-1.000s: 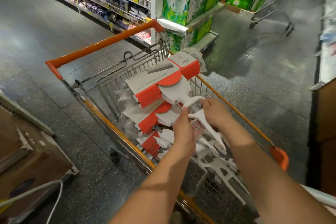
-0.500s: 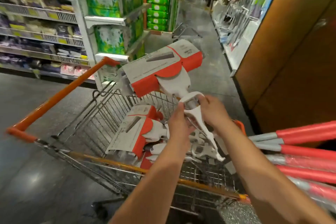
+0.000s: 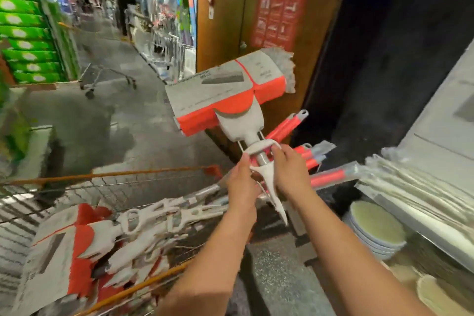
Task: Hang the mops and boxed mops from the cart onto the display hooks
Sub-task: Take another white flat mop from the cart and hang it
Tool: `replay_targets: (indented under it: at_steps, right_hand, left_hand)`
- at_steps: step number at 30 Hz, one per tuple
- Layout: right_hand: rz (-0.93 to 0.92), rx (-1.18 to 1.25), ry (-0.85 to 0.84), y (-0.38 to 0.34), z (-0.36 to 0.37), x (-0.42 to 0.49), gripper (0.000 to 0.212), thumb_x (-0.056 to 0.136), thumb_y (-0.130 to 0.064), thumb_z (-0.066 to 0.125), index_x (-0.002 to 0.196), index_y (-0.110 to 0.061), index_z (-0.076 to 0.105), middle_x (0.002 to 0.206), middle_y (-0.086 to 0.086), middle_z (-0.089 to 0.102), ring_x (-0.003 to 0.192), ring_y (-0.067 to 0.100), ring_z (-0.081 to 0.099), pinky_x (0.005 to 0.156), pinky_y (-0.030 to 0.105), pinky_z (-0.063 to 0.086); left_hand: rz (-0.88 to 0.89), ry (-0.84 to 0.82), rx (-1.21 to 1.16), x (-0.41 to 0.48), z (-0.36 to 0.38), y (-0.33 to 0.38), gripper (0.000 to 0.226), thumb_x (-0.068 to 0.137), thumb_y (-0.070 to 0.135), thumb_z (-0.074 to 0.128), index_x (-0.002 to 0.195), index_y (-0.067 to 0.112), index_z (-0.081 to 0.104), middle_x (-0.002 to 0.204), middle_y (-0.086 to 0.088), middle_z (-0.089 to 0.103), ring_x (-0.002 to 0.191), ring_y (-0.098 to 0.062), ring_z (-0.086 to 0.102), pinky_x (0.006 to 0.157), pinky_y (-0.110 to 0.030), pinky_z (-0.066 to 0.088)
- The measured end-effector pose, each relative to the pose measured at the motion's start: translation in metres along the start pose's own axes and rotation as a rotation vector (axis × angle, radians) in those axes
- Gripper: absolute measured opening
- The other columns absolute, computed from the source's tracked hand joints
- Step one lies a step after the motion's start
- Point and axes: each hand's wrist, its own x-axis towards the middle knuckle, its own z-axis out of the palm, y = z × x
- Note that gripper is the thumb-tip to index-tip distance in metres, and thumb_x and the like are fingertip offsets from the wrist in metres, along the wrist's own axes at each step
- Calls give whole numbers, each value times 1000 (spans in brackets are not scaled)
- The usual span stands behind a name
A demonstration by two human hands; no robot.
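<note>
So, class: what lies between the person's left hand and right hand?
In the head view, the white plastic lever of the orange-and-grey boxed mop lies between the left hand and the right hand, which both hold it.

Our left hand and right hand gripped the raised mop, its boxed head close before the post. To our left the floor lay open, a second cart standing well off near the green packs. Low on the left, our cart and its heaped mops blocked any reach. On the right, red handles jutted just beside our right hand, and a shelf with stacked pads closed that side
</note>
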Motion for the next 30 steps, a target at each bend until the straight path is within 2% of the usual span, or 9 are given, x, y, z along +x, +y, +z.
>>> replay_targets:
  at_steps: [4, 8, 11, 13, 17, 20, 22, 25, 30]
  right_hand:
    - [83, -1, 203, 32, -80, -7, 27, 101, -27, 38, 97, -17, 63, 91, 3, 63, 86, 22, 56, 68, 31, 36]
    - [161, -13, 416, 69, -167, -28, 24, 100, -30, 39, 91, -23, 60, 85, -1, 60, 80, 20, 54, 63, 29, 33]
    - [195, -26, 534, 97, -236, -47, 25, 101, -27, 38, 94, -21, 61, 86, 0, 59, 79, 19, 53, 63, 27, 30]
    - [204, -40, 616, 115, -281, -60, 27, 101, -25, 37, 98, -18, 63, 89, -1, 58, 83, 18, 53, 65, 25, 29]
    - [165, -32, 768, 146, -364, -82, 24, 101, -18, 38, 90, -17, 59, 88, 2, 59, 83, 17, 52, 67, 25, 30]
    - [171, -72, 852, 164, -423, -98, 29, 102, -18, 38, 93, -6, 62, 88, 5, 60, 83, 19, 52, 67, 28, 30]
    - [167, -81, 903, 172, -459, -109, 30, 102, -19, 37, 97, -3, 62, 90, 6, 60, 85, 18, 51, 68, 27, 30]
    - [167, -72, 983, 177, -503, -118, 30, 102, -19, 35, 100, -6, 62, 93, 6, 60, 86, 17, 51, 69, 25, 30]
    - [115, 5, 1118, 184, -555, -114, 25, 101, -20, 37, 90, -17, 59, 90, 6, 62, 86, 21, 56, 80, 37, 44]
  left_hand:
    - [-30, -133, 84, -28, 71, -35, 34, 99, 34, 49, 115, 9, 66, 108, -19, 69, 98, -35, 66, 86, -50, 52]
    - [-65, -324, 117, -73, 144, -79, 29, 99, 30, 50, 112, 11, 68, 102, -15, 71, 87, -28, 66, 72, -36, 53]
    - [-120, -465, 121, -117, 197, -112, 26, 98, 27, 50, 107, 11, 68, 93, -9, 72, 80, -20, 65, 69, -30, 51]
    - [-130, -542, 136, -145, 229, -132, 22, 99, 26, 49, 97, 15, 69, 84, -5, 70, 74, -17, 63, 68, -30, 51]
    - [-73, -716, 181, -193, 293, -173, 24, 101, 26, 46, 96, 18, 68, 91, -7, 68, 79, -19, 61, 77, -37, 50]
    - [-67, -828, 167, -229, 337, -198, 22, 100, 22, 48, 87, 18, 66, 79, -2, 64, 72, -15, 58, 66, -28, 47]
    - [-72, -911, 129, -253, 362, -212, 17, 99, 17, 50, 97, 14, 67, 79, -3, 63, 68, -12, 57, 58, -22, 47]
    - [-95, -980, 54, -279, 396, -228, 21, 96, 9, 53, 112, 8, 66, 89, -9, 64, 75, -17, 57, 65, -25, 47]
    - [-98, -1041, 7, -308, 450, -237, 17, 94, 7, 55, 94, 16, 70, 83, -11, 61, 76, -23, 51, 65, -31, 43]
